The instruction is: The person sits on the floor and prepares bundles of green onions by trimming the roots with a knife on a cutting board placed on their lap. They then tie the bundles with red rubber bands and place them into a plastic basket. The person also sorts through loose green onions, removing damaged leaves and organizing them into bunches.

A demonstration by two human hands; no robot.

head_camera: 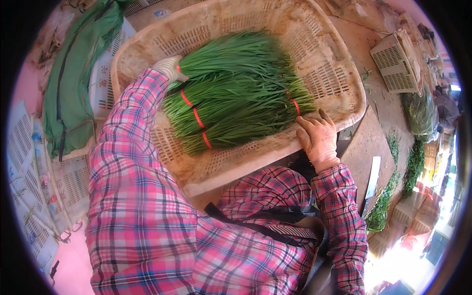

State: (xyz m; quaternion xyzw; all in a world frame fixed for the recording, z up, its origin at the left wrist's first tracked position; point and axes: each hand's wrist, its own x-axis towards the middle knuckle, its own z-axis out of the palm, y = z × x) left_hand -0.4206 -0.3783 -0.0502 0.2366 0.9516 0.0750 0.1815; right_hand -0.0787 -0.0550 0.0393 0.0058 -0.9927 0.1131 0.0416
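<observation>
A large, dirt-stained plastic crate (pixel 206 184) is tilted in front of me. Inside it lie several bundles of garlic chives (pixel 236 99), side by side and tied with red bands. My left hand (pixel 169 69), in a pale striped glove, grips the banded end of the farthest bundle (pixel 228 53) near the crate's left wall. On the near right rim rests my right hand (pixel 317 138) in an orange-pink glove. Its fingers curl over the edge, close to the red-banded end of a nearer bundle. Part of the left fingers is hidden by the leaves.
Green cloth (pixel 77 81) covers pale crates at left, with more crates (pixel 55 184) below. On the right, a long blade (pixel 372 180) lies by a board (pixel 370 147) and loose green leaves (pixel 381 214). Beyond them are another crate (pixel 394 64) and a bag of greens (pixel 420 112).
</observation>
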